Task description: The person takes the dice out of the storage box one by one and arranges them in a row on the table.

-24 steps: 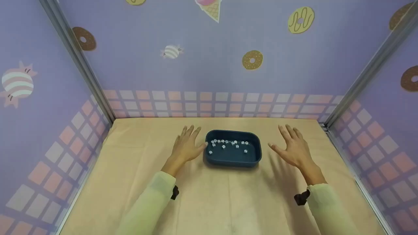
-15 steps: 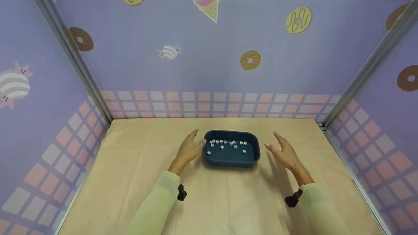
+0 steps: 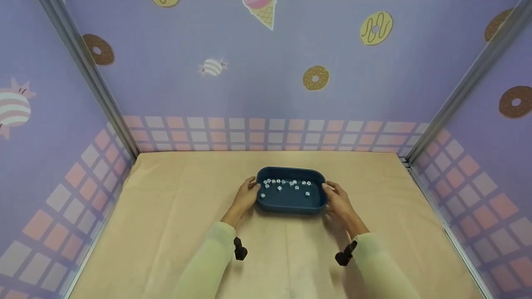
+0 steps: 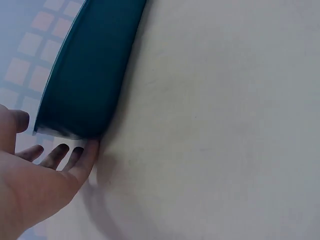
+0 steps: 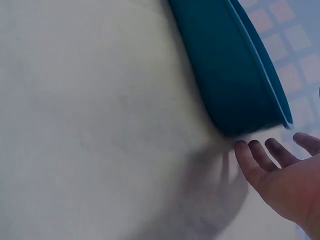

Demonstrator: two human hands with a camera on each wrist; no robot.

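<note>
A dark blue rectangular tray (image 3: 291, 207) with rounded corners sits on the cloth-covered table, several small white dice (image 3: 279, 188) scattered inside it, mostly along its far side. At its left end is my left hand (image 3: 244, 199), thumb by the rim; in the left wrist view the fingers (image 4: 86, 159) reach the tray's lower edge, while the thumb stands just off the rim. My right hand (image 3: 340, 202) is at the right end, its thumb near the rim. The right wrist view shows the right fingertips (image 5: 241, 146) close to the tray's end with a narrow gap.
A beige cloth (image 3: 187, 187) covers the table. Purple walls with a checkered band (image 3: 232, 135) and sweets pictures close off the back and both sides. Grey metal posts (image 3: 453, 91) stand at the back corners. Each wrist carries a small black device (image 3: 240, 249).
Both hands have moved in toward the tray's ends, the right one travelling farther to the left. Their spread fingers have drawn together. Inside the tray the dice look unmoved.
</note>
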